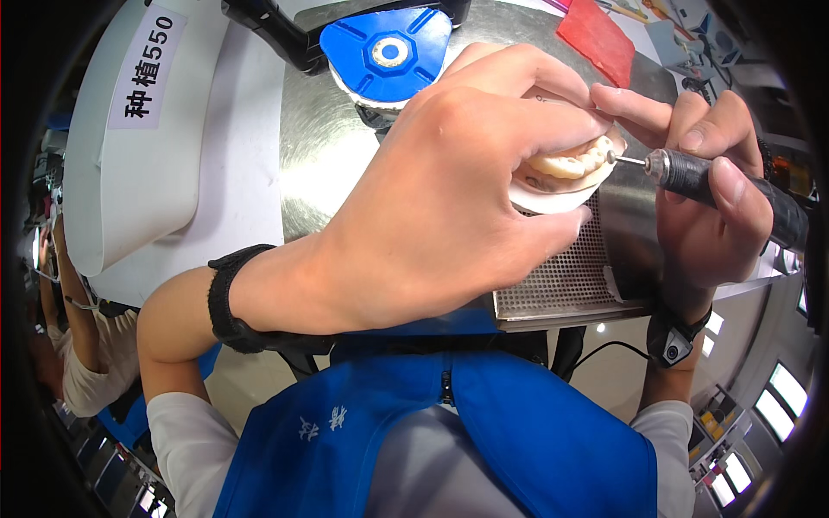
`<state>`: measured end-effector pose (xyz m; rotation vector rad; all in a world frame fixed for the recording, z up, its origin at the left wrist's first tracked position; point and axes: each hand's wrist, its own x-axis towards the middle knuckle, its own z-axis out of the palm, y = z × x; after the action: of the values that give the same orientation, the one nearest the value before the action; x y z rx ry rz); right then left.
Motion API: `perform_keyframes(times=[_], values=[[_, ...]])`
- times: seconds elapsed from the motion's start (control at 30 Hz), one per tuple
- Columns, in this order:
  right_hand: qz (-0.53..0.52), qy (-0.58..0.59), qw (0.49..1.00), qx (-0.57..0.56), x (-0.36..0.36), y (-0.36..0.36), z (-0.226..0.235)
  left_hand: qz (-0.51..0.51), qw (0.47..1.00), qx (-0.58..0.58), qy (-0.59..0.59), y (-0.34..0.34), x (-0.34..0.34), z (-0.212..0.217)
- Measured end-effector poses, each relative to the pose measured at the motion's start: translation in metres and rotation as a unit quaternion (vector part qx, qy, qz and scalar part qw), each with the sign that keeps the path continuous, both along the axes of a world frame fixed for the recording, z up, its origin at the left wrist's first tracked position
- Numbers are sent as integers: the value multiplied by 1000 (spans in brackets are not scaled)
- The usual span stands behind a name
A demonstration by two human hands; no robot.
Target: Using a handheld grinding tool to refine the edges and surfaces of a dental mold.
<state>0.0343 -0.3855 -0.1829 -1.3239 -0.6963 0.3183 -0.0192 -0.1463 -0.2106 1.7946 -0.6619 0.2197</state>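
My left hand is wrapped round a dental model, a pale plaster base with a row of cream teeth along it. Part of the model is hidden behind my fingers. In my right hand is a dental handpiece with a dark ribbed body, gripped like a pen. Its thin metal shank ends in a small round bur, which is at the teeth on the model's right side; whether it touches them I cannot tell. My right index finger reaches over close to my left fingertips.
Below the model lies a perforated metal grille at the bench's front edge. Behind my left hand stands a blue three-lobed lamp head on a black arm. A red sheet lies at the back right. A white curved panel is at the left.
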Motion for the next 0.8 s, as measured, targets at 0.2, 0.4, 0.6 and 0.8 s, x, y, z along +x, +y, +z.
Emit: perform_keyframes(times=[0.2,0.4,0.6,0.8], values=[[-4,22,1000,-14,-5,6,3,11,1000,13,4,1,0,3],[2,29,999,-14,-7,4,0,11,1000,20,-2,-1,-3,0],[-3,-9,1000,-28,-3,-4,-3,15,1000,19,7,-2,-5,2],[-6,-5,1000,-30,-2,-4,-4,7,1000,11,1,-2,-3,-1]])
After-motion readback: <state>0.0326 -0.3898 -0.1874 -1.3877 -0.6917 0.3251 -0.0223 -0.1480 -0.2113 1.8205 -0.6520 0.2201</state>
